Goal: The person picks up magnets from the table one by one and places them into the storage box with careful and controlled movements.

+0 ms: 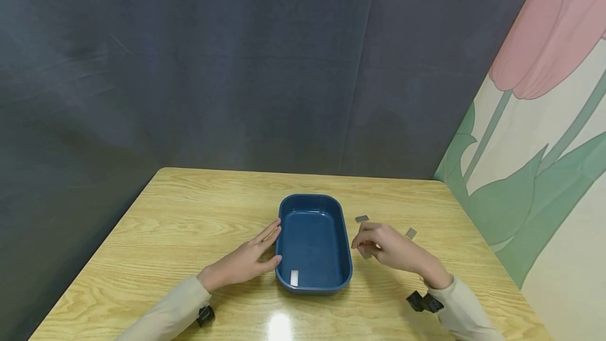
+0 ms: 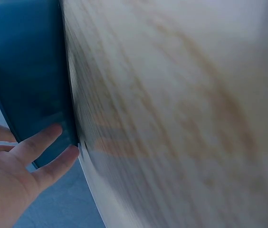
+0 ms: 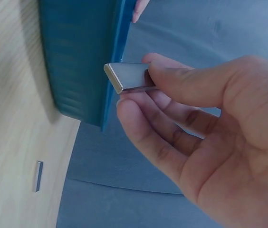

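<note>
A deep blue rectangular tray (image 1: 347, 257) with rounded corners stands on the table. Against its left side rest the straight, spread fingers of my left hand (image 1: 243, 261), also seen touching the wall in the left wrist view. To the right of the tray, my right hand (image 1: 390, 246) pinches a small flat silver block (image 3: 131, 76) between thumb and fingers, raised off the table. Another silver block (image 1: 294, 278) lies inside the tray at its near left corner. Beyond my right hand are a dark-looking block (image 1: 362, 219) and a greyish block (image 1: 411, 233) on the tabletop.
The wooden table (image 1: 203, 209) ends at a dark curtain (image 1: 236, 67) behind it. On the right rises a wall (image 1: 558, 257) painted with a tulip. Black wrist cameras (image 1: 424, 302) sit below each hand.
</note>
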`<move>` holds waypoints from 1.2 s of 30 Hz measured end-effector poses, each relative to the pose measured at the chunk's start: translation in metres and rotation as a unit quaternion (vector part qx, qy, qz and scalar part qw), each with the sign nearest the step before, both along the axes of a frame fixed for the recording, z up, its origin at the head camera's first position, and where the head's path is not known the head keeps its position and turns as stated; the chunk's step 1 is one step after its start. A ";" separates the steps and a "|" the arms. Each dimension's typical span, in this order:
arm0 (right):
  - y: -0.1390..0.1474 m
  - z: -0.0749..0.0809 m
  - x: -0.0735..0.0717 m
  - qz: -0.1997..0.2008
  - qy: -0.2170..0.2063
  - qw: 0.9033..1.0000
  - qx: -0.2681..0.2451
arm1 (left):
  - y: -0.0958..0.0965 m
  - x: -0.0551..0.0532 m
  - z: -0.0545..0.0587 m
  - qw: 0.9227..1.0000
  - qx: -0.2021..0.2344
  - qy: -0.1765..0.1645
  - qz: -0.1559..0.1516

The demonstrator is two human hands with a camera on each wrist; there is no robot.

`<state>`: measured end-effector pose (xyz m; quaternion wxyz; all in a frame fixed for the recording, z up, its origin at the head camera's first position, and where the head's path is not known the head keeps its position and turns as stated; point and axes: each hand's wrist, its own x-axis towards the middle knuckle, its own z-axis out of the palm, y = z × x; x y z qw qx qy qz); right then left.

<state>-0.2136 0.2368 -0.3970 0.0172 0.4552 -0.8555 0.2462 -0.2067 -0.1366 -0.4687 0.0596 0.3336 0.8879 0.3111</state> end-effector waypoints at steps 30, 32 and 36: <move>-0.036 0.012 0.000 0.016 -0.030 0.999 -0.009 | 0.001 0.002 -0.001 1.000 -0.001 0.002 0.002; -0.039 0.011 -0.001 0.022 -0.029 0.999 -0.009 | 0.001 0.001 -0.001 1.000 -0.001 0.003 0.003; -0.044 0.007 -0.001 0.024 -0.029 0.999 0.002 | 0.000 0.001 -0.001 1.000 -0.003 0.002 0.003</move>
